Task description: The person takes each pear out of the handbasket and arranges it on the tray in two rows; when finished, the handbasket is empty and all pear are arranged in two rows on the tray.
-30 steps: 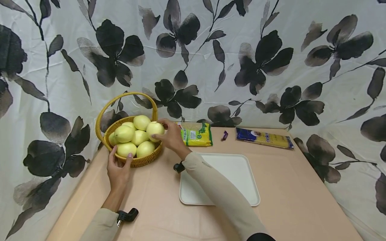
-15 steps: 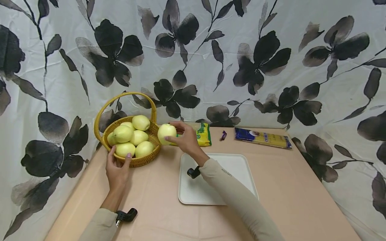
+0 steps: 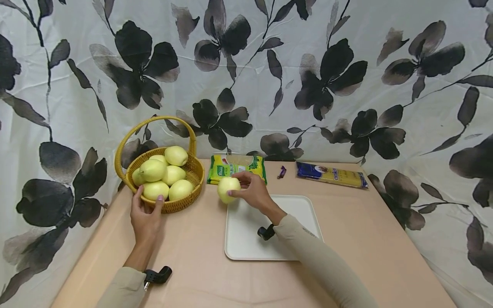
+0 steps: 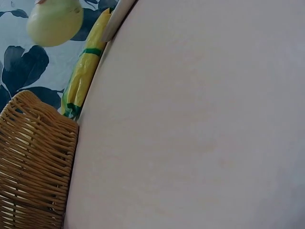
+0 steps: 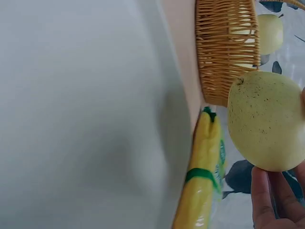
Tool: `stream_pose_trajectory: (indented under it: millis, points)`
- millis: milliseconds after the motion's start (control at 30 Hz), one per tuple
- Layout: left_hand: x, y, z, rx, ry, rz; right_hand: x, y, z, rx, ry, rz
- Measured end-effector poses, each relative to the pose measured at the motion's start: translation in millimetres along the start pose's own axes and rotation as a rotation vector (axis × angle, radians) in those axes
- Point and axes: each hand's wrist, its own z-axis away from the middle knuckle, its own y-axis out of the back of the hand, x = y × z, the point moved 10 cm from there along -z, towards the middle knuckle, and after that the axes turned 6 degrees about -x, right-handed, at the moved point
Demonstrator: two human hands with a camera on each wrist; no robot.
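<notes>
While two beige sleeves point(image 3: 127, 284) are reaching over the peach-coloured table point(image 3: 200, 278), a black device point(image 3: 158, 276) is sitting on each wrist. Left hand point(image 3: 146, 220) is gripping the near rim of a yellow wicker basket point(image 3: 177, 207), thumb and a finger showing at the edge. White tray point(image 3: 250, 246) is lying flat to the basket's right, apart from it; the right forearm is crossing above. Right hand point(image 3: 254, 192) is pinching one pale yellow-green fruit point(image 3: 229, 190), speckled, holding it in the air near the tray's far left corner. Basket is standing upright, handle arching over; seven other fruits point(image 3: 155, 190) are showing inside. Farther back, a green-and-yellow packet point(image 3: 236, 161) is lying beyond the tray. Small purple-wrapped sweet point(image 3: 282, 172) is lying between that and a blue-and-yellow packet point(image 3: 331, 174). Flowered cloth point(image 3: 269, 102) is hanging behind everything.
</notes>
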Motion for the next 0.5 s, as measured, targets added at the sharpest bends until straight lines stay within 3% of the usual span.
stream_pose_trajectory:
  millis: [500]
  points:
    - [-11.8,1.4,-4.4,0.014,-0.008,-0.001,39,4,15.6,-0.051,-0.113,0.039]
